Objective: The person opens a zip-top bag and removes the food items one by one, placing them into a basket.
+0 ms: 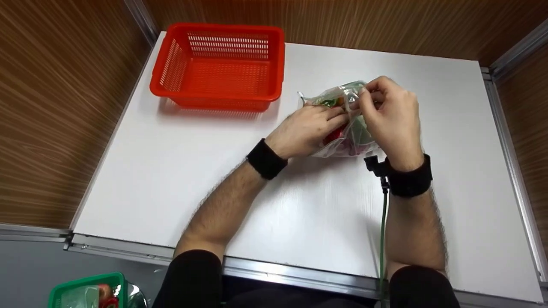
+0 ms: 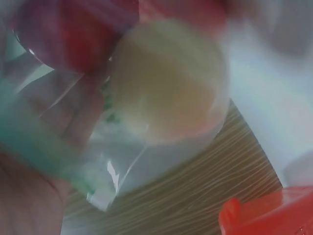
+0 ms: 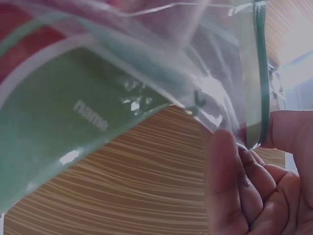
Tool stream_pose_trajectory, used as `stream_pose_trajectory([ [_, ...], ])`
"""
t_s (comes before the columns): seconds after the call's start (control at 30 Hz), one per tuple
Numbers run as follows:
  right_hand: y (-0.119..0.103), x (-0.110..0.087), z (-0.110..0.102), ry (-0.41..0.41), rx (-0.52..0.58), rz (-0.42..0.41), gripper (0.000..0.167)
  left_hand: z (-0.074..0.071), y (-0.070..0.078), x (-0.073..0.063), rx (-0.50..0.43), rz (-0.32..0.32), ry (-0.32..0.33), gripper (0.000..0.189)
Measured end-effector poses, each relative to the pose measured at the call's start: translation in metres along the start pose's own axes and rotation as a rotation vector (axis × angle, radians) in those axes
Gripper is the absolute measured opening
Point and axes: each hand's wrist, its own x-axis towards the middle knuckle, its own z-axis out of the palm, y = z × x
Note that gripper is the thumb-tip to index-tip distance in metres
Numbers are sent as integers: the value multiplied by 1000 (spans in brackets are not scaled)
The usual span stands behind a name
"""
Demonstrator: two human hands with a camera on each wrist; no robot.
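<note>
A clear zip bag (image 1: pixel 359 130) with a green zip strip (image 3: pixel 263 73) is held up between both hands at the table's middle right. Through the plastic show a pale yellow-pink round fruit (image 2: pixel 168 88), a dark red round thing (image 2: pixel 80 34) and some green. My left hand (image 1: pixel 308 128) grips the bag from the left with bent fingers; its thumb is hidden in the head view. My right hand (image 1: pixel 396 117) pinches the bag's upper right corner by the zip between thumb and fingers. A green panel (image 3: pixel 73 117) printed "name" covers part of the bag.
A red plastic basket (image 1: pixel 218 96) stands at the table's back left. Below the front left edge, a green basket (image 1: pixel 120 284) holds red fruit and a clear bag. A green cable (image 1: pixel 382 239) runs down from the right wrist. Wood-grain panels (image 1: pixel 342 25) enclose the table.
</note>
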Motion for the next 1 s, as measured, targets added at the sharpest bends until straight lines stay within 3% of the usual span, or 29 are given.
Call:
stream_pose_trajectory([
  [0.13,3,3,-3,9,14,22,22,-20,-6,-7,-63,-73,-20,72],
  [0.27,5,5,-6,22,30,39,23,-39,-14,-18,-98,-141,6,84],
  [0.43,8,5,-9,44,44,56,23,-56,-25,-31,-151,-189,85,89],
  [0.63,8,6,-10,70,54,52,21,-72,-45,-47,-148,-266,140,89],
  [0.8,9,7,-9,82,59,46,20,-81,-71,-64,-161,-430,145,89],
  [1.0,10,8,-7,90,76,29,19,-77,-104,-84,-196,-640,145,92],
])
